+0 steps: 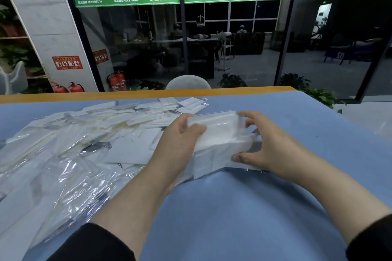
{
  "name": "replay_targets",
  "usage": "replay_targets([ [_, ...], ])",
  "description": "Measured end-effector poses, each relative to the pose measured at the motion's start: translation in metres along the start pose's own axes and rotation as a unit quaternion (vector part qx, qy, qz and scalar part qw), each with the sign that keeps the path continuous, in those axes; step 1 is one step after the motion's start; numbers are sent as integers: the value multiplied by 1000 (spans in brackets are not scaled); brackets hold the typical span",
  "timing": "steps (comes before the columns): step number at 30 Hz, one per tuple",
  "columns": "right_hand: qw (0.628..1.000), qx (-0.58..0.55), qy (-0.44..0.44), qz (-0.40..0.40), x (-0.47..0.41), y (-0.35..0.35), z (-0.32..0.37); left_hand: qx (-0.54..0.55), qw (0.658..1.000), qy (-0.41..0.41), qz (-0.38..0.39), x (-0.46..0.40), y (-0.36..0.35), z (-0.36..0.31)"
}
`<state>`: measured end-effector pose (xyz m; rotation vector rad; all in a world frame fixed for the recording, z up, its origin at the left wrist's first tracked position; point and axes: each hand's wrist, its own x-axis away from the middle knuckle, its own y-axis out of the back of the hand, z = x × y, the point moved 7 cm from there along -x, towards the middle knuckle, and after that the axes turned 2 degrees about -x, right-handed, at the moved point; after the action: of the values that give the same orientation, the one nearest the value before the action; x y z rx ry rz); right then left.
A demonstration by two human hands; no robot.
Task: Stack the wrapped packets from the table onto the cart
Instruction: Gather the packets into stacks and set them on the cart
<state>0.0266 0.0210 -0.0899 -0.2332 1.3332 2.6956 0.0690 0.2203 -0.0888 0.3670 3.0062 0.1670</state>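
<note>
Both forearms were bare. The left hand [180, 133] and right hand [269, 144] wore no gloves, rings or watch. Black sleeves [91, 243] were pushed up near the elbows.

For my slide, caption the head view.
Both hands, left hand and right hand, grip a bundle of wrapped packets on the blue table.

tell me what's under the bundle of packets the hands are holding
The bundle of packets rests on the blue table, gripped by left hand and right hand. Anything beneath it is covered.

head-worn view, looking down, near table [275, 207]
</note>
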Motion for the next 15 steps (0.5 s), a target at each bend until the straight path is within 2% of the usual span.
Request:
replay_targets([
  [4, 999, -1, 34, 2, -2, -7, 5, -32, 999, -6, -15, -4, 2, 2],
  [8, 999, 22, 43, 0, 0, -9, 10, -31, 999, 27, -34, -7, 5, 12],
  [12, 998, 27, 52, -33, -2, -10, 16, -7, 990, 12, -138, -3, 19, 9],
  [15, 997, 36, 43, -53, -4, -13, 13, 29, 992, -49, -114, 3, 13, -1],
])
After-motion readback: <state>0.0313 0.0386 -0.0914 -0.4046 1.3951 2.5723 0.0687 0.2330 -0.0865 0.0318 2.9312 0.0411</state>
